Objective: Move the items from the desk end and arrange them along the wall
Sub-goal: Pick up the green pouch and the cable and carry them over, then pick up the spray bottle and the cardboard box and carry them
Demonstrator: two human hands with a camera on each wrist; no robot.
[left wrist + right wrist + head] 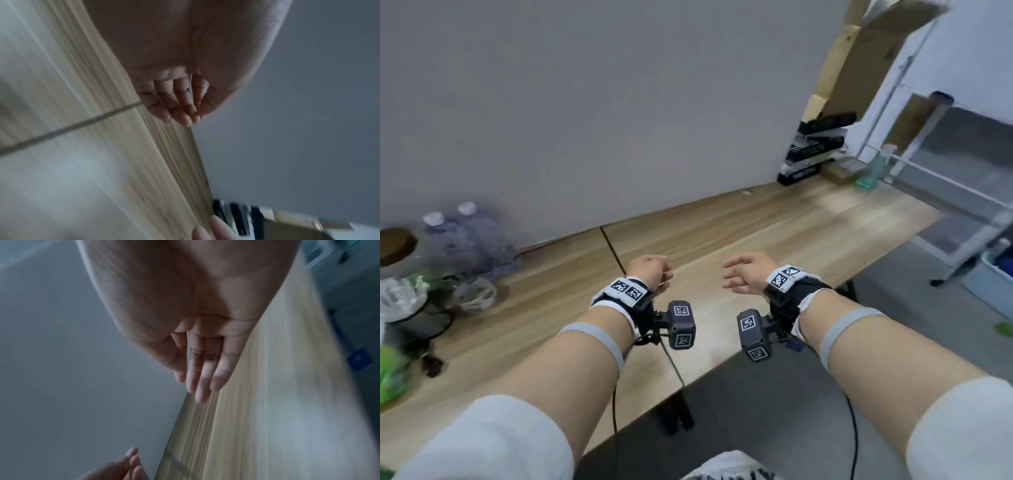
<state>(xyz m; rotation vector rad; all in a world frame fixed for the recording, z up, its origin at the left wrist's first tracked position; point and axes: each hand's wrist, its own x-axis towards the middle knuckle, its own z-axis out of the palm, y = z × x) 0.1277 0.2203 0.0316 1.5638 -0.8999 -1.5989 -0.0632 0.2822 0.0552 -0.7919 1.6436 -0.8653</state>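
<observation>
At the desk's far right end lie a slanted stack of black and white boxes [815,147], a small brown box [845,170] and a clear green bottle [874,168]. The stack [236,216] shows blurred in the left wrist view. Both hands hover side by side over the middle of the wooden desk [774,226], far from those items. My left hand [654,270] has loosely curled fingers [176,104] and holds nothing. My right hand [743,274] has relaxed, nearly straight fingers [203,366] and is empty too. The grey wall [585,102] runs along the desk's back edge.
Water bottles [465,233], plastic bags [400,298] and a green packet [390,373] crowd the desk's left part. Tall cardboard [859,68] leans in the far corner. A metal rack [945,164] and a blue bin [993,281] stand right of the desk.
</observation>
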